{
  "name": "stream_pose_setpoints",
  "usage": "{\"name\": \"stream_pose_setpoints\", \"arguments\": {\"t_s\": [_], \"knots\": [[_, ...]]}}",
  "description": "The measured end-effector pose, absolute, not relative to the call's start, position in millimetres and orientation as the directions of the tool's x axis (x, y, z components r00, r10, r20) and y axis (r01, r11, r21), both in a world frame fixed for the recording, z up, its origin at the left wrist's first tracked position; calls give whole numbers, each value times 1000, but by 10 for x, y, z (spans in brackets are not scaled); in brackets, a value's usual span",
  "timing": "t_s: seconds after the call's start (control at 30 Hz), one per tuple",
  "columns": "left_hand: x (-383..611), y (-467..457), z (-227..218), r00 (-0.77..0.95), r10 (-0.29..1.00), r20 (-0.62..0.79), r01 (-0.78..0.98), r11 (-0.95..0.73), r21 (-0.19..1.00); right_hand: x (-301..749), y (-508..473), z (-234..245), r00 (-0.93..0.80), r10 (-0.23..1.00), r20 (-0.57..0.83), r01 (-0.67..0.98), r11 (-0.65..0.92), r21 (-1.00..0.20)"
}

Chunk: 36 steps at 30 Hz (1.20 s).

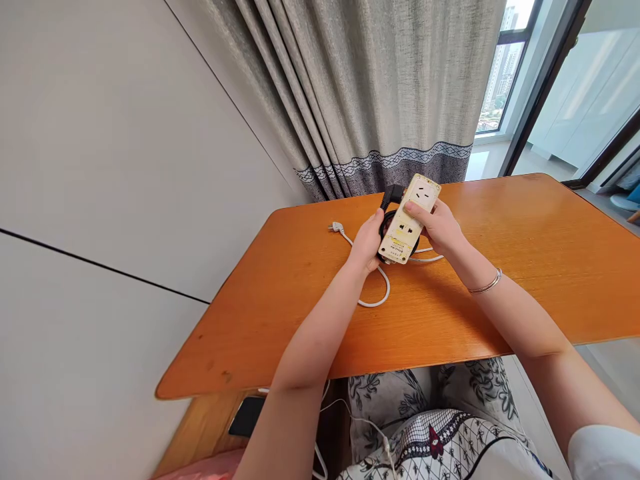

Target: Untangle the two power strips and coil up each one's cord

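Both my hands hold a cream-white power strip (pixel 411 217) tilted above the orange wooden table (pixel 525 267). My left hand (pixel 367 241) grips its left edge, thumb up against the side. My right hand (pixel 440 227) wraps the right side, a finger pressed on the strip's face. Behind the strip is a coiled black cord with a black plug (pixel 391 196) sticking up at its top left. A white cable (pixel 373 293) loops on the table under my hands, with its white plug end (pixel 337 227) lying to the left.
A grey curtain (pixel 380 93) hangs behind the table, with a window and glass door at the right. A plain wall stands at the left. A dark phone (pixel 247 415) lies on a shelf below the table's front edge, near thin white wires.
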State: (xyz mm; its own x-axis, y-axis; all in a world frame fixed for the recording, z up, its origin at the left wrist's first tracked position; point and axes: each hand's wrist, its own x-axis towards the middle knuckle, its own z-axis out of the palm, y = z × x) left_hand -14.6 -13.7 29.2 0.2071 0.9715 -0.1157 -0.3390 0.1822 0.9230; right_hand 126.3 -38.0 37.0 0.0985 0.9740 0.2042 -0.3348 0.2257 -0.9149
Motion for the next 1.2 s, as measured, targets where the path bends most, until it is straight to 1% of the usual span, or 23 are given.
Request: {"name": "stream_pose_setpoints", "arguments": {"t_s": [0.13,0.23,0.37,0.5,0.67,0.77,0.87,0.97,1.1,1.2], "knots": [[-131,-161,294,122,990,64,-288,-27,957,1248,-368,350,147,963,224,-304,260,-916],[-122,-153,262,66,989,130,-266,-108,958,1241,-360,341,167,953,254,-285,293,-912],[-137,-135,249,39,988,148,-259,-133,957,1241,-365,349,167,952,256,-304,297,-905],[-162,-126,263,82,983,167,-237,-143,961,1231,-358,340,192,955,226,-331,280,-901],[-143,-131,234,86,982,169,-199,-149,968,1225,-324,293,245,947,207,-305,278,-911],[-120,-143,204,85,976,202,-188,-184,965,1232,-309,272,268,940,212,-307,292,-906],[-110,-144,184,76,968,239,-182,-222,958,1239,-302,264,270,936,227,-297,305,-905],[-121,-127,171,88,968,235,-166,-218,962,1243,-288,254,266,937,224,-306,303,-903],[-167,-101,158,172,964,202,-148,-177,973,1242,-241,207,305,933,190,-344,294,-892],[-212,-103,168,318,933,167,-166,-119,979,1239,-199,155,334,928,165,-356,286,-890]]}}
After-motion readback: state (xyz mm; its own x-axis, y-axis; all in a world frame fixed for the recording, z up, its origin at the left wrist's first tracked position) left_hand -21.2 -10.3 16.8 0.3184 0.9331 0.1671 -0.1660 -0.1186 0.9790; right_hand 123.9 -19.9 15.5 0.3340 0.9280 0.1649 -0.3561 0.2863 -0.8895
